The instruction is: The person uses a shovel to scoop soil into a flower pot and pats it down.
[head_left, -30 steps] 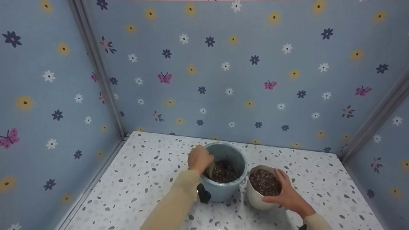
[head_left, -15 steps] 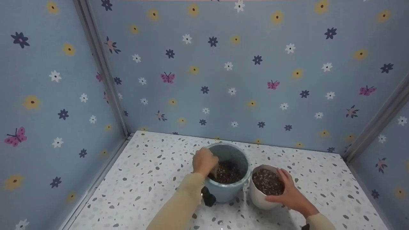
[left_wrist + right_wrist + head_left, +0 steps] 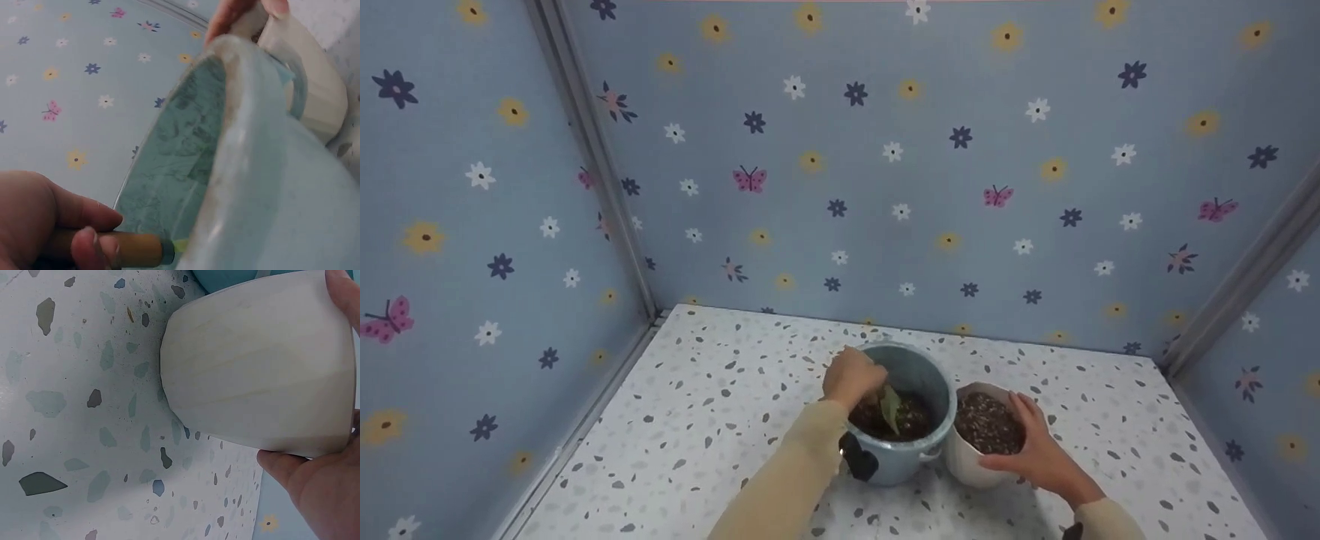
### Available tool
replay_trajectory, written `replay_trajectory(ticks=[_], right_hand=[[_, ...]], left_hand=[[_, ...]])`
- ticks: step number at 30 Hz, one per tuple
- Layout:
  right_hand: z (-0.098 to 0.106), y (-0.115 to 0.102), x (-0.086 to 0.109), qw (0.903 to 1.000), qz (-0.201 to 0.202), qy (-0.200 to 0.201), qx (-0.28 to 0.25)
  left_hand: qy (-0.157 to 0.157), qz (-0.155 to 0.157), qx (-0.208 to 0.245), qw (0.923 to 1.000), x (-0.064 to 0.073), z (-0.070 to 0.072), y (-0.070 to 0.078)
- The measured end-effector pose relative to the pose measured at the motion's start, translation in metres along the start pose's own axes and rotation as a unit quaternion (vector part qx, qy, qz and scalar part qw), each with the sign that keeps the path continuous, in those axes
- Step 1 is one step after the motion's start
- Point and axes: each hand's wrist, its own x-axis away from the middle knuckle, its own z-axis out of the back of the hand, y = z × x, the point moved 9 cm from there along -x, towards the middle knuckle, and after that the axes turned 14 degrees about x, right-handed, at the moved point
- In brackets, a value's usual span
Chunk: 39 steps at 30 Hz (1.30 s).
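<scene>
My left hand [image 3: 853, 377] grips a small garden trowel by its wooden handle [image 3: 138, 250], over the left side of a pale blue bucket [image 3: 889, 459]. The trowel's green blade [image 3: 891, 409] points down into the dark soil [image 3: 913, 417] at the bottom of the bucket. To the right, my right hand [image 3: 1039, 454] holds a white faceted pot [image 3: 969, 466], fingers along its far side and thumb at the near rim. Dark, speckled soil [image 3: 990, 424] fills the pot almost to the rim. In the right wrist view, the white pot [image 3: 259, 371] hides part of that hand.
Both containers stand close together on a white speckled tabletop [image 3: 697, 405]. Blue flowered panels [image 3: 900, 165] rise behind and at both sides, with grey metal posts [image 3: 592, 157] at the corners. A small lug [image 3: 931, 455] sticks out of the bucket toward the pot.
My left hand has moved right, and the trowel's green blade now shows more clearly above the soil. The bucket has shifted slightly toward the white pot. My right hand keeps its hold.
</scene>
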Motion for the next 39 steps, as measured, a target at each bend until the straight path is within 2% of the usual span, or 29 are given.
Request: replay_trajectory(ticks=[5,8,13,16,24,29,32,35,39], right_hand=[[0.002,-0.002,0.0,0.9999,0.011,0.005,-0.001],[0.002,-0.001,0.001,0.9999,0.009,0.003,-0.006],[-0.002,-0.001,0.001,0.9999,0.002,-0.002,-0.01],[-0.003,-0.001,0.002,0.9999,-0.002,-0.004,-0.01],[0.0,-0.003,0.0,1.0,0.004,0.003,0.005],[0.005,-0.012,-0.001,0.9991,0.027,0.022,0.022],[0.005,-0.016,0.0,0.9978,0.038,0.046,0.027],[0.005,-0.016,0.001,0.9963,0.038,0.071,0.03],[0.008,-0.01,0.006,0.9955,0.024,0.083,0.038]], left_hand=[[-0.011,0.026,0.068,0.9973,0.0,-0.004,-0.003],[-0.02,0.042,0.112,0.9926,0.0,-0.008,-0.006],[-0.028,0.059,0.16,0.9849,0.002,-0.011,-0.012],[-0.033,0.071,0.205,0.9756,0.003,-0.011,-0.015],[-0.052,0.097,0.322,0.9403,0.004,-0.006,-0.021],[-0.059,0.102,0.341,0.9328,0.007,0.003,-0.023],[-0.059,0.108,0.36,0.9248,0.01,0.005,-0.027],[-0.053,0.112,0.38,0.9166,0.014,0.007,-0.031],[-0.055,0.113,0.399,0.9084,0.02,0.008,-0.036]])
